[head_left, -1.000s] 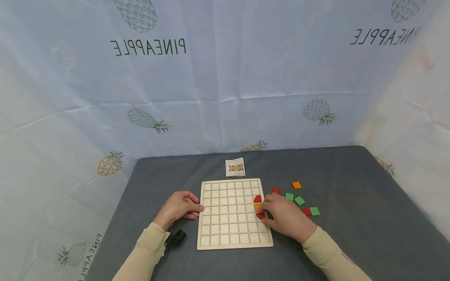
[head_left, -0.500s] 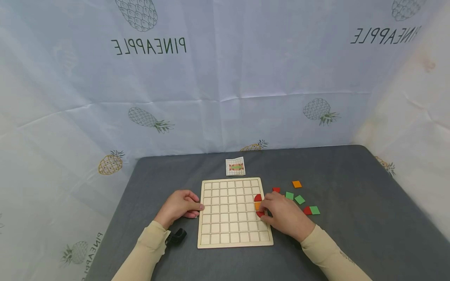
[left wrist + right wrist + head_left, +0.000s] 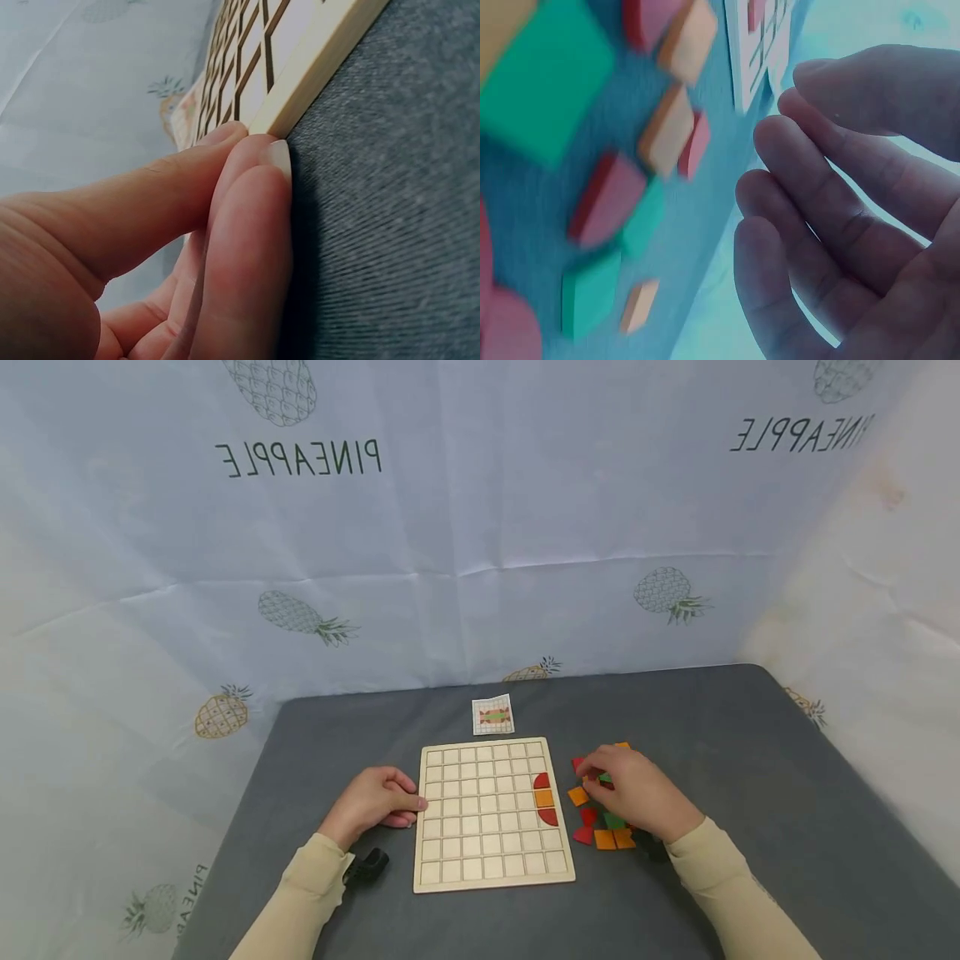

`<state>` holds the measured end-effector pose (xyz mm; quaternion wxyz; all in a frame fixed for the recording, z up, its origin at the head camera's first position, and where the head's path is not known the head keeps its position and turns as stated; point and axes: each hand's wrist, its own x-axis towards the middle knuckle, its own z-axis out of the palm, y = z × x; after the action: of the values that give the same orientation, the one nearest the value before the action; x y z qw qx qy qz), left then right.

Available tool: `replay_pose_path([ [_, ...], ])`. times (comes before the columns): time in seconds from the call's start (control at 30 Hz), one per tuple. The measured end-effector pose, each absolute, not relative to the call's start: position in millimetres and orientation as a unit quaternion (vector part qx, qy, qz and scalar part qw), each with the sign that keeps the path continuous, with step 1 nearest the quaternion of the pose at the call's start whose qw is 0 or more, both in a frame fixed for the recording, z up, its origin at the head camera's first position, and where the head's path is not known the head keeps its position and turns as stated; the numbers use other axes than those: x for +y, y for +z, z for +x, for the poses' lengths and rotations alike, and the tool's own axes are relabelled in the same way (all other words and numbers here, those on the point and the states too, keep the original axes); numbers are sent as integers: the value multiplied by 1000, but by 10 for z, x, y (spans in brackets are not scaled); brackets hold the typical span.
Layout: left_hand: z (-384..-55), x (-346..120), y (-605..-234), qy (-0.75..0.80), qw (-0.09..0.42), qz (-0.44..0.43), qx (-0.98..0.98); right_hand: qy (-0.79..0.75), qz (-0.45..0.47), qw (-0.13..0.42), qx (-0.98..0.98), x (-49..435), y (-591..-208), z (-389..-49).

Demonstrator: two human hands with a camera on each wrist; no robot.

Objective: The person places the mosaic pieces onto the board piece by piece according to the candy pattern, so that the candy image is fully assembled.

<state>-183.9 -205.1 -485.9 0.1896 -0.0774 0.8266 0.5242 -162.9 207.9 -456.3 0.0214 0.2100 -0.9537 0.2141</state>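
A pale wooden grid board [image 3: 471, 827] lies on the table. My left hand [image 3: 375, 802] pinches its left edge, thumb on top and fingertips against the side, as the left wrist view shows. At the board's right edge an orange square tile [image 3: 543, 798] sits between two red round-edged tiles, the upper red tile [image 3: 542, 781] and the lower red tile [image 3: 548, 817]. My right hand [image 3: 637, 789] hovers over the loose tiles, fingers loosely bent. In the right wrist view a gap shows between thumb and fingers, with nothing held. The hand hides part of the pile in the head view.
Loose red, green and orange tiles, among them an orange tile [image 3: 578, 796] and a green tile [image 3: 547, 82], lie right of the board. A small pattern card [image 3: 493, 715] stands beyond the board. A dark grey cloth [image 3: 360, 727] covers the table; a pineapple-print curtain [image 3: 420, 527] hangs behind.
My right hand has left the tiles at the board's right edge and moved right, over the loose pile. The two red tiles and orange tile stay on the board. My left hand keeps its place.
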Motion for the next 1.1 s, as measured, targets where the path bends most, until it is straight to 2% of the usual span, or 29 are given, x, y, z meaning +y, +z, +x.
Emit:
replay_pose_path([
  [0.5, -1839, -2023, -4856, 508, 195, -79, 835, 232, 131, -10, -964, 2556, -4553, -1758],
  [0.9, -1829, -2053, -4887, 529, 193, -73, 823, 224, 113, -63, -966, 2520, -4654, -1695],
  [1.1, -1825, -2052, -4887, 524, 186, -74, 828, 201, 115, -56, -971, 2456, -4652, -1625],
])
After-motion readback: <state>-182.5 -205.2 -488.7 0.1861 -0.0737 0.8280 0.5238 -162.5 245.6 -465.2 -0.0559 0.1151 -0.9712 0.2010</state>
